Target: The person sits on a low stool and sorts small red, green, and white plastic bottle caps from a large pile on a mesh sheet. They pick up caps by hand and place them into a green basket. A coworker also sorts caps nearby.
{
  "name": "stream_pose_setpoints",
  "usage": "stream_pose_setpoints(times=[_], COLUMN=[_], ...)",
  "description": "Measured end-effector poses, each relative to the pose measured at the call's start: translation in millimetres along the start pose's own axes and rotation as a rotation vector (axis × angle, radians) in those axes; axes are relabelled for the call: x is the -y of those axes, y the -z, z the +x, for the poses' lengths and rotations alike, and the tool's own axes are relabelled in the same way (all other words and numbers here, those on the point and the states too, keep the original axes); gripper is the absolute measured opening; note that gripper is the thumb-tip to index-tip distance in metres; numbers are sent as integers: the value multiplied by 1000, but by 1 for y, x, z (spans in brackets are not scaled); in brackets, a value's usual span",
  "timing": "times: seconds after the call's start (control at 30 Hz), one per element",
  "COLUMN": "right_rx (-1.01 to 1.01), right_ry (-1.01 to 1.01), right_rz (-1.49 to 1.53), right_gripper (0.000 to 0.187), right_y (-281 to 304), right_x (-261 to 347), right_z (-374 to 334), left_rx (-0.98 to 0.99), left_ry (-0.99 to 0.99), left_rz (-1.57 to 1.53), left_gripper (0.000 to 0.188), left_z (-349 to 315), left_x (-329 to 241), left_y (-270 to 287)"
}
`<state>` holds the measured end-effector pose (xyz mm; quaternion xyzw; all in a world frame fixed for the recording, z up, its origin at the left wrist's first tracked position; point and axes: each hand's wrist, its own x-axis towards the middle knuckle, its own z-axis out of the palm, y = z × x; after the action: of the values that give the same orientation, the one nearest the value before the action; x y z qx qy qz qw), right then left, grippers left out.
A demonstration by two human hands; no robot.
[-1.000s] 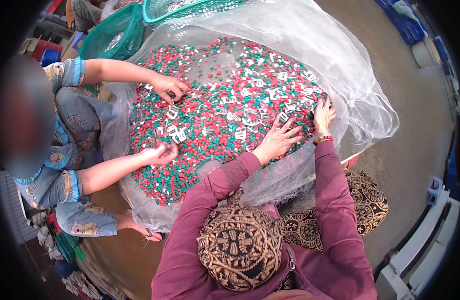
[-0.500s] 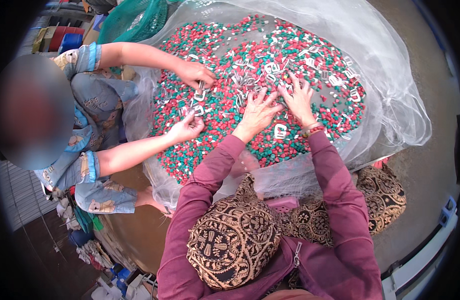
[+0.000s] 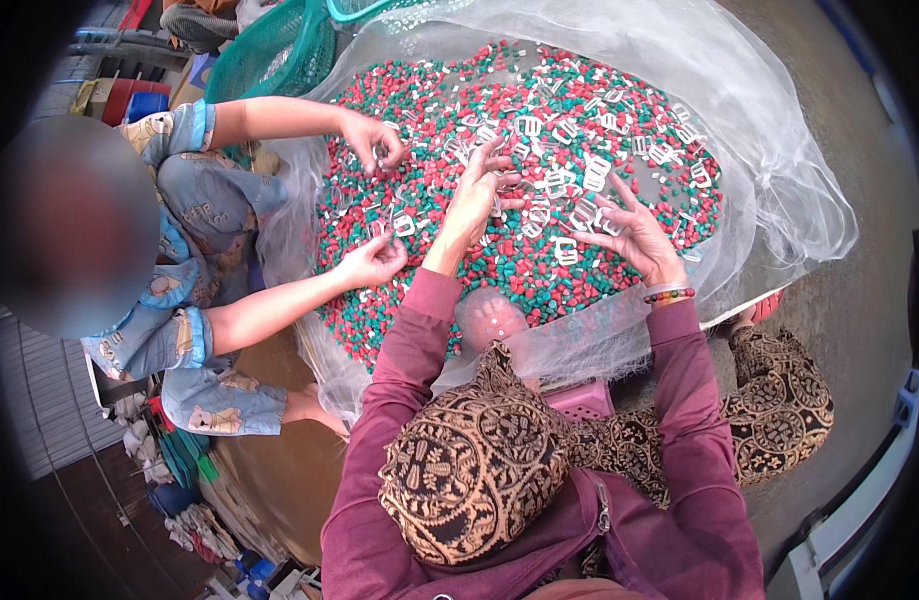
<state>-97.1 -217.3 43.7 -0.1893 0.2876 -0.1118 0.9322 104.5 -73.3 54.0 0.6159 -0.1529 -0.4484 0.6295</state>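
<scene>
The left hand (image 3: 476, 195) hovers just above the pile with its fingers spread apart, gripping nothing that can be seen. The right hand (image 3: 634, 235) is also open, fingers fanned and slightly curled, over the near right part of the same pile; a beaded bracelet (image 3: 669, 295) circles its wrist.

Under both hands lies a broad heap of small red, green and white plastic pieces (image 3: 449, 270), too many to count, with many white rectangular buckles (image 3: 566, 250) scattered through it. The heap rests on a sheet of translucent netting (image 3: 779, 170) spread over the floor.

To the left, a second person in patterned blue clothing has two hands in the heap, one far (image 3: 371, 140) and one nearer (image 3: 372, 262), each pinching at small pieces.

At the far left stands one green mesh basket (image 3: 269, 60); its contents cannot be made out.
</scene>
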Motion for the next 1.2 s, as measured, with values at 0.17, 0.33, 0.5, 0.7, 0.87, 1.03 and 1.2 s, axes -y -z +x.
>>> stream_pose_setpoints(times=[0.17,0.33,0.5,0.7,0.87,1.03,1.2], right_rx=[-21,34,19,183,-6,-130,-5], right_ry=[112,55,45,-44,26,240,254], right_rz=[-90,-139,-321,-167,-360,-307,-162], right_gripper=[86,83,69,43,28,27,37], right_y=[19,13,-9,-10,-7,15,-4], right_x=[-11,-13,-28,-55,-65,-43,-40], right_z=[-3,-6,-6,-7,-8,-10,-7], left_rx=[168,356,408,129,78,-13,122], left_ry=[8,316,127,-113,-390,-263,-141], left_rz=[508,-554,-580,-524,278,390,439], left_gripper=[58,92,88,50,51,25,40], left_z=[-6,-18,-36,-41,-59,-46,-53], left_x=[-13,5,13,31,22,33,46], left_y=[-17,-15,-18,-39,-59,-14,-31])
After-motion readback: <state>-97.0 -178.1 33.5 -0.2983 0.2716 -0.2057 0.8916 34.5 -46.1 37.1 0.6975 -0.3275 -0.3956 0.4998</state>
